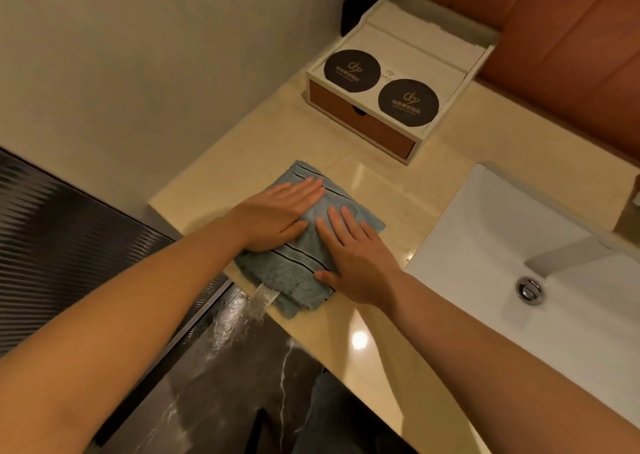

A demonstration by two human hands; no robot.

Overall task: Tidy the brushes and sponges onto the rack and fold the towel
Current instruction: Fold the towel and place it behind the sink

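Our forearms reach in; left hand [277, 213] and right hand [356, 259] lie spread flat, pressing the folded towel [311, 245] on the counter's [398, 194] near-left edge, its long axis running near to far.

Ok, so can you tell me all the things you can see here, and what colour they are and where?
towel: one, blue-grey with dark stripes, folded, at the counter's near-left edge, its white label hanging over the edge
counter: one, shiny cream stone, running from the wall to the sink
box: one, white with a brown drawer front, at the back of the counter
coasters: two, round and black with logos, on top of the box
sink: one, white, on the right
tap: one, silver, over the sink
drain plug: one, silver, in the basin
left hand: flat on the towel
right hand: flat on the towel
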